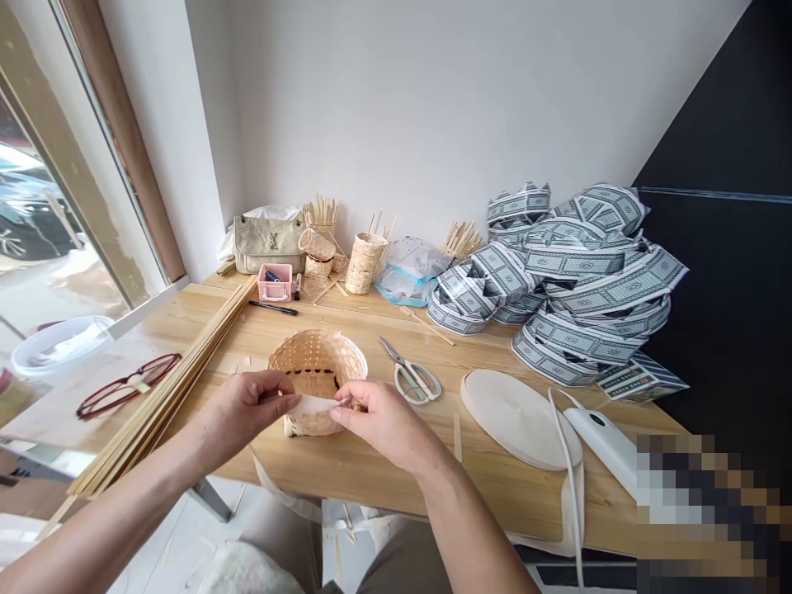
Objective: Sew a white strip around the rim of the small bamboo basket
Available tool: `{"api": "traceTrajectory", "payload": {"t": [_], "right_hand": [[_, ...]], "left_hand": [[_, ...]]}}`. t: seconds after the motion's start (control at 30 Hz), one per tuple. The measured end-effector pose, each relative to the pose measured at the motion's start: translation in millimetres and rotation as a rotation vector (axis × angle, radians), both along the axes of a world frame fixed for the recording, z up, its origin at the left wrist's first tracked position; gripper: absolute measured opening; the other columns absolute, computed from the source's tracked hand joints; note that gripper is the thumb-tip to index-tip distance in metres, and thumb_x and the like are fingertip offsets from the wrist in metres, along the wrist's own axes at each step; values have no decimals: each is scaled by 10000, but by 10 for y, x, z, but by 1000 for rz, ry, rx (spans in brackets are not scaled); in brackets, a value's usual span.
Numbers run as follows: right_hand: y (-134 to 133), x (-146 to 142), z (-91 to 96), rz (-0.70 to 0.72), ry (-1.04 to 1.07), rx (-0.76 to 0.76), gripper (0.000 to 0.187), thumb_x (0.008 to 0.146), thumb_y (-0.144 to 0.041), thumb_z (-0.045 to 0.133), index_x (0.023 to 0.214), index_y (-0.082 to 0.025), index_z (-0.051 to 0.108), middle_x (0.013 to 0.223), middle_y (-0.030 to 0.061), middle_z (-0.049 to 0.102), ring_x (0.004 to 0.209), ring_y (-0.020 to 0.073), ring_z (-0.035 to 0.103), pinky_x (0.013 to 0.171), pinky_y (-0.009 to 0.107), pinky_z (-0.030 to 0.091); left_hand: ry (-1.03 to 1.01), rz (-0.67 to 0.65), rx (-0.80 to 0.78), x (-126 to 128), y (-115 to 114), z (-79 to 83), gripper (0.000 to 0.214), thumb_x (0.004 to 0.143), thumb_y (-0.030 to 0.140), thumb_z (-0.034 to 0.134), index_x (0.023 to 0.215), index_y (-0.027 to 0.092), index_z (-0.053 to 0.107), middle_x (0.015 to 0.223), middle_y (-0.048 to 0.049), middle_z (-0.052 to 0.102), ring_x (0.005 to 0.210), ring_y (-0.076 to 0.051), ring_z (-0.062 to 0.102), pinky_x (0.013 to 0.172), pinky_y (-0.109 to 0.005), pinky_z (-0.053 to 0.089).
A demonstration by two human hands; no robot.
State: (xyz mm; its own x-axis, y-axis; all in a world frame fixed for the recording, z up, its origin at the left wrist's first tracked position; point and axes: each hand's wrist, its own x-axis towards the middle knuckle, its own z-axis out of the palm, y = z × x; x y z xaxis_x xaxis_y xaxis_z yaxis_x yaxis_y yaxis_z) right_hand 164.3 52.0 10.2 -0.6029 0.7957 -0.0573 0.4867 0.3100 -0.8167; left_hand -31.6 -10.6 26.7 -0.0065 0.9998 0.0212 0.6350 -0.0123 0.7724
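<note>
A woven basket (pixel 318 351) stands on the wooden table in front of me, its mouth facing up. A white fabric strip (pixel 314 404) stretches across the near side of its rim. My left hand (pixel 247 408) pinches one end of this strip between thumb and fingers. On the other side, my right hand (pixel 380 417) pinches it too, close to the rim. White edging also shows along the basket's right rim. Whether the strip is fixed to the rim between my hands, I cannot tell. Scissors (pixel 413 375) with pale handles lie just right of the basket.
A flat roll of white tape (pixel 520 417) and a white corded device (pixel 600 445) lie at right. Long wooden strips (pixel 179 384) and red glasses (pixel 129 386) are at left. Behind stand a handbag (pixel 269 245), a pink box (pixel 275 285), small baskets (pixel 366 264) and patterned bands (pixel 582 280).
</note>
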Motion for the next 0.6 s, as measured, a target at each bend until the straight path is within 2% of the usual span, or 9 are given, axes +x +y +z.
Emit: {"api": "traceTrajectory", "payload": {"t": [0.1, 0.17, 0.27, 0.33, 0.43, 0.6], "right_hand": [[-5, 0, -12, -11, 24, -12, 141, 758, -301, 564, 781, -182, 635, 542, -62, 421, 508, 79, 357, 461, 192, 233], [-25, -5, -4, -38, 46, -7, 152, 759, -279, 563, 854, -189, 641, 563, -61, 456, 514, 79, 377, 471, 187, 256], [-89, -26, 37, -103, 81, 22, 200, 772, -268, 552, 942, -201, 634, 571, -63, 468, 500, 78, 376, 472, 185, 272], [-142, -53, 83, -133, 116, 72, 183, 785, -275, 549, 922, -201, 646, 545, -66, 454, 480, 77, 360, 464, 185, 268], [-199, -111, 164, -115, 120, 177, 138, 795, -255, 568, 855, -192, 675, 494, -68, 452, 448, 73, 344, 454, 187, 258], [-205, -203, 232, -35, -83, 366, 121, 807, -211, 599, 723, -193, 683, 561, -31, 573, 515, 89, 430, 518, 203, 267]], "left_hand": [[-7, -24, 9, -4, 8, -49, 354, 736, 471, 454, 620, 152, 554, 504, 46, 352, 498, -92, 297, 454, -205, 216], [-30, -49, 7, -13, 10, -71, 348, 754, 460, 461, 641, 149, 569, 522, 36, 409, 508, -97, 351, 463, -200, 256], [-69, -90, 127, -41, 16, -85, 299, 772, 398, 491, 645, 147, 592, 600, 3, 515, 570, -116, 462, 520, -205, 347], [-71, -128, 225, -63, 17, -90, 255, 774, 344, 522, 636, 148, 608, 650, -13, 542, 619, -124, 505, 570, -214, 387], [-63, -186, 283, -87, 7, -107, 216, 793, 296, 542, 653, 147, 615, 702, -22, 539, 672, -128, 522, 614, -222, 411], [35, -227, 310, -100, -26, -171, 226, 844, 283, 486, 685, 154, 580, 790, -33, 568, 661, -113, 514, 563, -207, 378]]}}
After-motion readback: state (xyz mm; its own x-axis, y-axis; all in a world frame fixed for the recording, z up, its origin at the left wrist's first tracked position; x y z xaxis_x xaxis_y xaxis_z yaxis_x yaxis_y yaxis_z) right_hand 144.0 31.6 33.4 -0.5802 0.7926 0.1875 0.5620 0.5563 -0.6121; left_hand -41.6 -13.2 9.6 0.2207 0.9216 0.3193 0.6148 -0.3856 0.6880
